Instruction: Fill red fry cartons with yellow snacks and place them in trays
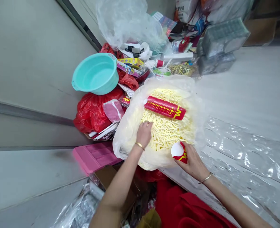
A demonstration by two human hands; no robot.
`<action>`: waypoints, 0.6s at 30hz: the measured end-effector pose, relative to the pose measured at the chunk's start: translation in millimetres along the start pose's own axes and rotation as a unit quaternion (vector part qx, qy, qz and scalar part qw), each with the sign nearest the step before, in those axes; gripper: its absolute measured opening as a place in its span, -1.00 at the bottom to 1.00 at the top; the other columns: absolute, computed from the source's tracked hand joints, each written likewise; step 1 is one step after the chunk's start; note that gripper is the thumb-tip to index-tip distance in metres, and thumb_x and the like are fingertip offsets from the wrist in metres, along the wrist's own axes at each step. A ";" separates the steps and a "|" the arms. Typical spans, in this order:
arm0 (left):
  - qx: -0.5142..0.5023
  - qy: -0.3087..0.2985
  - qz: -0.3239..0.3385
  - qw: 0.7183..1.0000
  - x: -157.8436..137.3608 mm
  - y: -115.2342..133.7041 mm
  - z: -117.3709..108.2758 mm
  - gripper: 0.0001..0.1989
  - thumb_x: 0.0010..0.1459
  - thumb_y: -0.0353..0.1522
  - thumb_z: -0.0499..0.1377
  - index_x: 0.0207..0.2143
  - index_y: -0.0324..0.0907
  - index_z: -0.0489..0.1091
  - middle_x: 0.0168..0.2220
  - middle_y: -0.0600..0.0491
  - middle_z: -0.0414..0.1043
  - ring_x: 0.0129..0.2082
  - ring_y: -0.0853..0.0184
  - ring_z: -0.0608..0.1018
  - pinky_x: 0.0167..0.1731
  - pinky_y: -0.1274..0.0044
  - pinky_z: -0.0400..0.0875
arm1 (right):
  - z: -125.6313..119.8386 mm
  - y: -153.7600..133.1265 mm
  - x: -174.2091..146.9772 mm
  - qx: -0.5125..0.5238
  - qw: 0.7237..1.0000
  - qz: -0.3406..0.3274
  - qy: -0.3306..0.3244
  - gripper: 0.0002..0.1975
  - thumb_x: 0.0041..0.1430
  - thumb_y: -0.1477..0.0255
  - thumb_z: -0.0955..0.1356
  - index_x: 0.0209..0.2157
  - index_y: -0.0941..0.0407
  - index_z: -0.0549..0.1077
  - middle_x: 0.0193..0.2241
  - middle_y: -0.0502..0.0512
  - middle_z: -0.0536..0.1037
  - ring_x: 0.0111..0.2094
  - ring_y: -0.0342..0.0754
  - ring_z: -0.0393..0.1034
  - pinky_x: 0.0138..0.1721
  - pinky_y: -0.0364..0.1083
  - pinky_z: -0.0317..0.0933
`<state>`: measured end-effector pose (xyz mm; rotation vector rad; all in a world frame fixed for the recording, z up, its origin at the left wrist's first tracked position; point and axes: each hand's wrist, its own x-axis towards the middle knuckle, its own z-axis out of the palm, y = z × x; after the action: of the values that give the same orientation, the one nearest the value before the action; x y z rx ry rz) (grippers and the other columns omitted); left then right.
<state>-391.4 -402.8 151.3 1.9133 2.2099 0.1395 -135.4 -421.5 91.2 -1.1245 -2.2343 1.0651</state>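
A translucent plastic bag lies spread open, full of pale yellow, fry-shaped sticks. My left hand is over the left part of the pile, fingers curled together at the sticks; whatever they pinch is hidden. At the bag's lower right edge, my right hand grips a small red paper cup with yellow marks, its white inside facing up and left. Across the sticks rests a stack of nested red paper cups bearing a yellow M.
A turquoise basin sits on a red plastic bag at left. Below it is a pink plastic tray. Clear plastic packaging sheets lie at right. Boxes, bags and wrapped stacks of clear containers crowd the back.
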 end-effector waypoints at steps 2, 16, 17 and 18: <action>0.065 -0.028 -0.003 0.998 26.4 -22.6 -2.7 -0.54 0.02 -0.64 0.00 -0.01 -0.22 0.30 -0.03 -0.16 0.29 -0.04 0.16 0.34 -0.04 0.34 0.24 | 0.9 -0.7 4.3 0.021 1.000 0.008 0.009 -0.28 0.12 0.13 0.32 0.20 0.12 -0.02 0.04 0.31 0.28 0.07 0.21 0.21 0.08 0.22 0.16; -0.505 0.025 -0.216 0.835 27.8 -31.0 7.1 -0.88 0.03 -0.39 0.16 -0.45 -0.18 0.22 -0.53 0.18 0.20 -0.57 0.49 0.31 -0.52 0.61 0.22 | 12.6 -0.5 43.6 0.032 0.999 0.017 0.002 -0.23 0.10 0.15 0.35 0.22 0.16 -0.03 0.06 0.31 0.29 0.08 0.16 0.21 0.12 0.13 0.15; -0.572 0.007 -0.223 0.789 22.2 -26.3 3.3 -0.84 -0.01 -0.37 0.20 -0.45 -0.19 0.22 -0.51 0.18 0.22 -0.57 0.51 0.31 -0.53 0.62 0.21 | 13.3 -3.2 49.1 0.019 1.000 0.014 0.004 -0.24 0.10 0.15 0.35 0.22 0.17 -0.01 0.05 0.32 0.30 0.07 0.17 0.21 0.11 0.13 0.15; -0.626 -0.014 -0.225 0.747 16.6 -21.1 0.1 -0.81 -0.05 -0.36 0.23 -0.46 -0.20 0.23 -0.48 0.17 0.25 -0.56 0.53 0.32 -0.53 0.63 0.22 | 14.8 -6.4 54.7 0.007 1.000 0.010 0.005 -0.25 0.10 0.16 0.35 0.21 0.18 0.00 0.04 0.32 0.30 0.07 0.18 0.21 0.10 0.13 0.16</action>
<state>-414.0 -389.5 145.1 0.6025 1.6286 1.1369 -180.1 -386.1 88.5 -1.1462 -2.2092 1.0799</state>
